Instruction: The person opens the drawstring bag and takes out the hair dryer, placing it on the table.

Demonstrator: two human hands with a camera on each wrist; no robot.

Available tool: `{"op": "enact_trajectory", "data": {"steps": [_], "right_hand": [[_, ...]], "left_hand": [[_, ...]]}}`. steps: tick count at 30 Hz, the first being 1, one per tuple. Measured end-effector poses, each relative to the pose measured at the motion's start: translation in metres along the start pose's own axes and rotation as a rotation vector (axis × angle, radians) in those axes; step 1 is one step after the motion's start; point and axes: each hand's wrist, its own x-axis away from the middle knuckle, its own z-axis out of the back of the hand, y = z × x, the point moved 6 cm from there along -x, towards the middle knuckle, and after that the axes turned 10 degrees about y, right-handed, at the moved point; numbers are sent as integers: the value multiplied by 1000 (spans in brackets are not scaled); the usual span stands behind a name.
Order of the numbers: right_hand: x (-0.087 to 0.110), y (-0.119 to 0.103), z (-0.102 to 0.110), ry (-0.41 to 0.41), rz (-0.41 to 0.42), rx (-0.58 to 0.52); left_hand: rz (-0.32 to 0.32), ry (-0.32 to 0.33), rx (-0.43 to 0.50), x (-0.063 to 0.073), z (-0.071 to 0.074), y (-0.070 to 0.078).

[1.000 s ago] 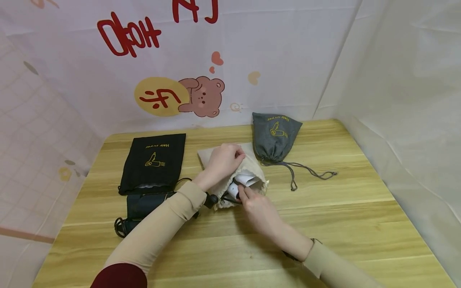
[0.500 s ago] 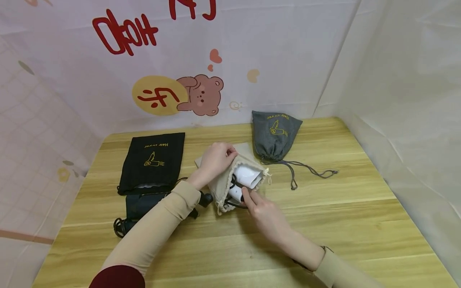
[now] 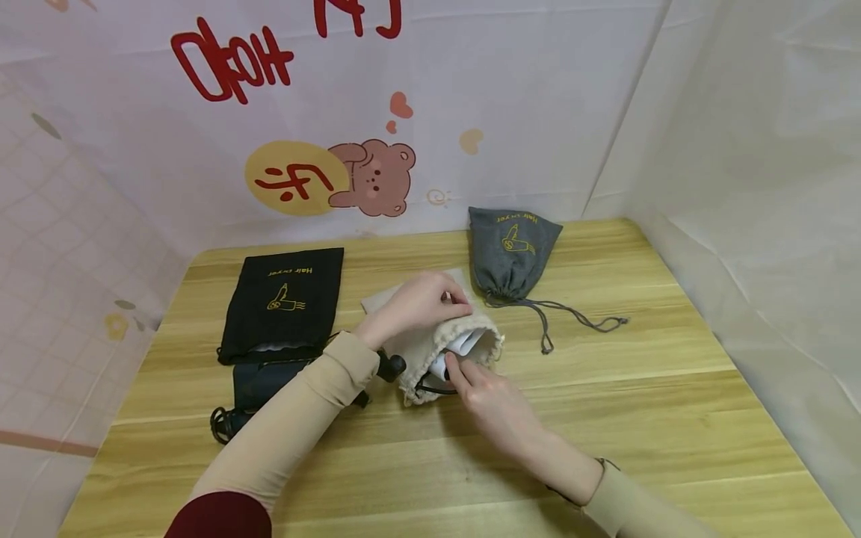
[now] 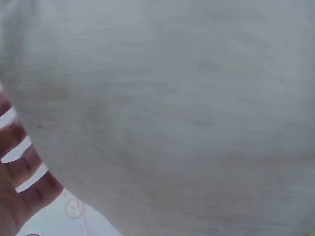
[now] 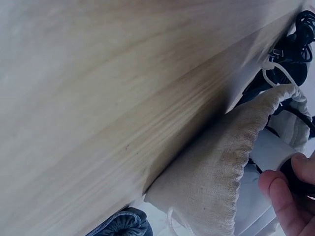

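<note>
A cream drawstring bag (image 3: 415, 348) lies mid-table, its gathered mouth facing the person. Its upper side is gripped near the mouth by my left hand (image 3: 420, 300); in the left wrist view, the bag's pale cloth (image 4: 167, 113) fills most of the picture and partly covers the fingers. Inside the mouth is a white hair dryer (image 5: 271, 149) with a black cord, mostly hidden by the bag. My right hand (image 3: 498, 407) pinches the dark end of its white handle between thumb and fingers, at the bag's opening.
A black bag (image 3: 285, 299) printed "Hair Dryer" lies at the left. Below it is a dark folded hair dryer (image 3: 265, 385) with its cord, partly behind the left sleeve. A grey drawstring bag (image 3: 513, 254) lies back right, cords trailing across the wooden table (image 3: 639, 418).
The bag's mouth rim has come forward and down over the hair dryer, so less of it shows. My left hand has shifted slightly right and nearer; the right hand keeps its pinch.
</note>
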Motion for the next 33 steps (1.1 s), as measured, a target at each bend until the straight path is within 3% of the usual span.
{"op": "enact_trajectory", "data": {"steps": [8, 18, 26, 33], "right_hand": [[0, -4, -2, 2, 29, 5], [1, -3, -3, -15, -3, -4], [0, -1, -2, -18, -18, 4], [0, -1, -3, -15, -32, -1]], "left_hand": [[3, -56, -14, -5, -2, -2], [-31, -155, 123, 3, 0, -18], [-58, -96, 156, 9, 6, -14], [35, 25, 80, 4, 4, -6]]}}
